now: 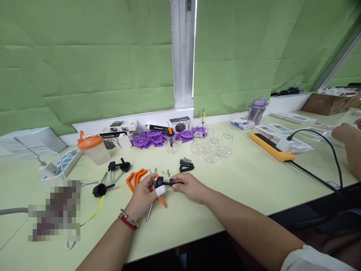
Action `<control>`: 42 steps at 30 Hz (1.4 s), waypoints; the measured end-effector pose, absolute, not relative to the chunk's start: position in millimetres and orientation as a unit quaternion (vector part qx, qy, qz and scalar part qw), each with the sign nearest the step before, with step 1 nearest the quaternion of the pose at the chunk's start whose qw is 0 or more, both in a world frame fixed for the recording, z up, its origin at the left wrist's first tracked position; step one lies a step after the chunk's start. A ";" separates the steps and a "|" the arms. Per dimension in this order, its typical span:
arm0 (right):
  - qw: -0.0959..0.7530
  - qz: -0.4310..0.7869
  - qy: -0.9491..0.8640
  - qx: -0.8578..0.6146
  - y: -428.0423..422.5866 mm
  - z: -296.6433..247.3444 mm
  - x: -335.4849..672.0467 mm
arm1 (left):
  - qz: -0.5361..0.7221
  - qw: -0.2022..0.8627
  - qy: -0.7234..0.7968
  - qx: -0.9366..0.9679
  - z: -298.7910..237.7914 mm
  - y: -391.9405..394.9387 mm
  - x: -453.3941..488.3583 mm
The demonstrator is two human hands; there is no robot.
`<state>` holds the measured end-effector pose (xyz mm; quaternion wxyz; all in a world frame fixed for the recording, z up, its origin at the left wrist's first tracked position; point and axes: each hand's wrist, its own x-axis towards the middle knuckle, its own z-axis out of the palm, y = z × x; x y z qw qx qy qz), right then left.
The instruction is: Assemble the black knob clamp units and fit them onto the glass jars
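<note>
My left hand (142,199), a white wrap on its thumb, grips a small black plastic part (159,182). From the right, my right hand (191,187) pinches the slim end of the same part. An orange strip (162,202) and a metal rod (149,212) show below my left hand; whether they join the part I cannot tell. Beside that hand lie bent orange pieces (137,177). Tiny brass-coloured bits (168,172) lie just beyond my fingers. Black pieces with springs (186,165) are farther back. Black cups with metal rods (100,189) rest to the left.
Clear jars (211,152) stand behind my hands, one with an orange-and-black tool (170,133). Purple wheel-shaped parts (150,139) and cartons (120,141) line the wall. An orange-lidded shaker (94,148) is at left. A yellow power strip (267,146) and another person's hand (348,137) are at right.
</note>
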<state>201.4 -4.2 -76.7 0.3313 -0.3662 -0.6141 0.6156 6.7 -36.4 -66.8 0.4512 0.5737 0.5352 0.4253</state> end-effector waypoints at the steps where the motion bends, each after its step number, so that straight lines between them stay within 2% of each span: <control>1: 0.329 0.613 -0.623 -0.359 -3.1 -77.7 201.5 | 0.432 0.459 0.534 0.563 -67.4 -35.6 6.9; 13: 0.355 0.513 -0.647 -0.439 2.1 -89.0 197.0 | 0.434 0.444 0.581 0.526 -71.0 -36.9 18.6; 26: 0.348 0.487 -0.661 -0.452 7.9 -90.5 177.8 | 0.439 0.355 0.627 0.537 -82.9 -36.9 22.0; 33: 0.359 0.432 -0.695 -0.450 10.8 -91.0 176.2 | 0.422 0.311 0.659 0.540 -80.1 -39.4 21.2; 42: 0.335 0.433 -0.711 -0.442 14.3 -84.5 171.6 | 0.420 0.301 0.683 0.516 -84.9 -36.9 13.5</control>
